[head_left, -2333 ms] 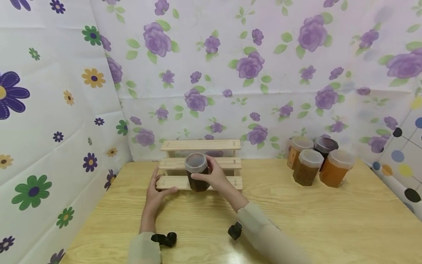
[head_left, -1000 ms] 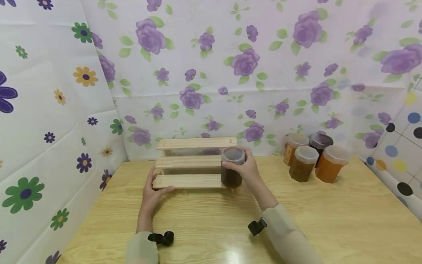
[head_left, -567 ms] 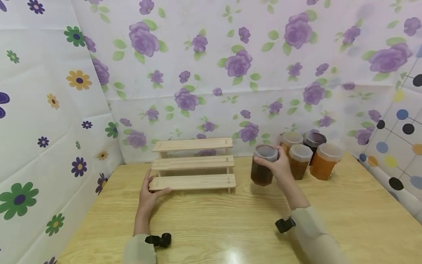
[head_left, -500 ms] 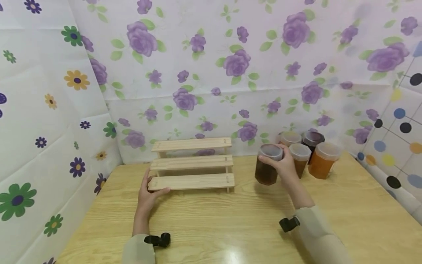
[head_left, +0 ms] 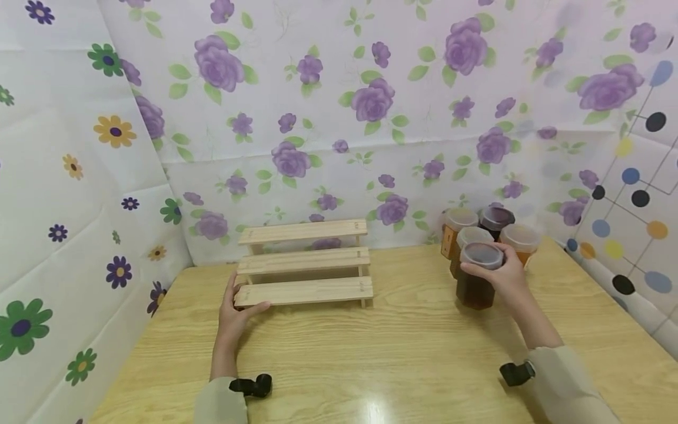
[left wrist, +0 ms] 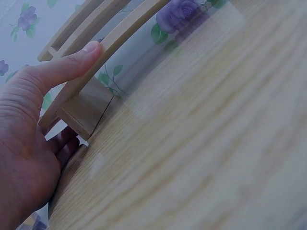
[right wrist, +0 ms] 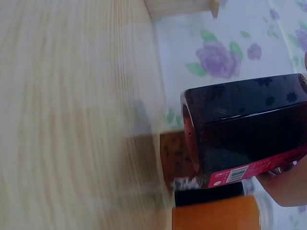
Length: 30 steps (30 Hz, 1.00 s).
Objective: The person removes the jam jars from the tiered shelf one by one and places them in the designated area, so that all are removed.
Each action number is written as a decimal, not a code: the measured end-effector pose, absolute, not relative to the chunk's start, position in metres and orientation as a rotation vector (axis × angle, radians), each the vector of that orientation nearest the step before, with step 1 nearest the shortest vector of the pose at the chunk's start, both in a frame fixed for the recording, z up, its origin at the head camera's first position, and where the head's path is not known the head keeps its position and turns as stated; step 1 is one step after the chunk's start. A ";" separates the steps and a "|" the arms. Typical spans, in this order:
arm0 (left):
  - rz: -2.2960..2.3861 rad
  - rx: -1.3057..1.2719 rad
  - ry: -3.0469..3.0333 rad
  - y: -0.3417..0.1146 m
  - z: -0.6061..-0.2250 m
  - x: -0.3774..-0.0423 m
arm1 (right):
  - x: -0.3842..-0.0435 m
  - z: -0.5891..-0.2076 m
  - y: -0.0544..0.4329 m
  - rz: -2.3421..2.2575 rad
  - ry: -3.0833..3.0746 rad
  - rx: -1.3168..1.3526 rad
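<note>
My left hand (head_left: pixel 233 321) grips the left end of the lowest step of a three-step wooden rack (head_left: pixel 307 292). In the left wrist view its thumb (left wrist: pixel 72 67) lies along the front board, and other fingers curl behind the rack's leg. Over at the right, my right hand (head_left: pixel 512 285) holds a dark faceted jar (head_left: pixel 473 291) with a frosted lid, thumb on the near side. In the right wrist view the dark jar (right wrist: pixel 249 127) shows a red label with a barcode, and its base looks raised off the table.
Several lidded jars stand close together behind the held one: an orange jar (head_left: pixel 524 257), a dark jar (head_left: pixel 497 217), a labelled amber jar (head_left: pixel 448 240) and a partly hidden brown jar (head_left: pixel 455 264). Floral cloth (head_left: pixel 318 118) hangs behind the wooden table (head_left: pixel 328 365).
My right hand has carried the dark jar rightward from the rack's lowest step to in front of the other jars. The left hand has kept its grip on the rack.
</note>
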<state>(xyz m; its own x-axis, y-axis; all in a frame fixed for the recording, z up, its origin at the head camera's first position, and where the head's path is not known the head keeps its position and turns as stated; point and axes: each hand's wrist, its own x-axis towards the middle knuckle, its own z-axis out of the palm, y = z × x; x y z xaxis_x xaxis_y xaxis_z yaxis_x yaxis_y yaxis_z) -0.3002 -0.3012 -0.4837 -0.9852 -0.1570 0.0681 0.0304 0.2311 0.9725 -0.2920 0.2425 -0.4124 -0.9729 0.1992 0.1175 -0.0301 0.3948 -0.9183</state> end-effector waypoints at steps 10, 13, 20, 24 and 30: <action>-1.833 0.115 -2.355 -0.299 -0.484 -0.301 | -0.290 -0.417 0.279 1.696 -2.272 -0.251; -1.824 0.120 -2.354 -0.300 -0.484 -0.300 | -0.294 -0.420 0.283 1.661 -2.301 -0.327; -1.831 0.108 -2.353 -0.301 -0.483 -0.298 | -0.300 -0.433 0.285 1.620 -2.358 -0.452; -1.826 0.113 -2.355 -0.302 -0.483 -0.298 | -0.302 -0.436 0.284 1.650 -2.321 -0.468; -1.825 0.104 -2.355 -0.303 -0.483 -0.300 | -0.307 -0.438 0.279 1.710 -2.178 -0.558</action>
<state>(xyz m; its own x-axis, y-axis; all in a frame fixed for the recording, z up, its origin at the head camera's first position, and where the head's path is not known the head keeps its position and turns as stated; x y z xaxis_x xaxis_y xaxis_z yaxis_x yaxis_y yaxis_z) -0.3001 -0.3028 -0.4829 -0.9847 -0.1528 0.0836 0.0428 0.2527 0.9666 -0.3072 0.2785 -0.4385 -0.8740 0.4859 0.0073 0.1081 0.2092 -0.9719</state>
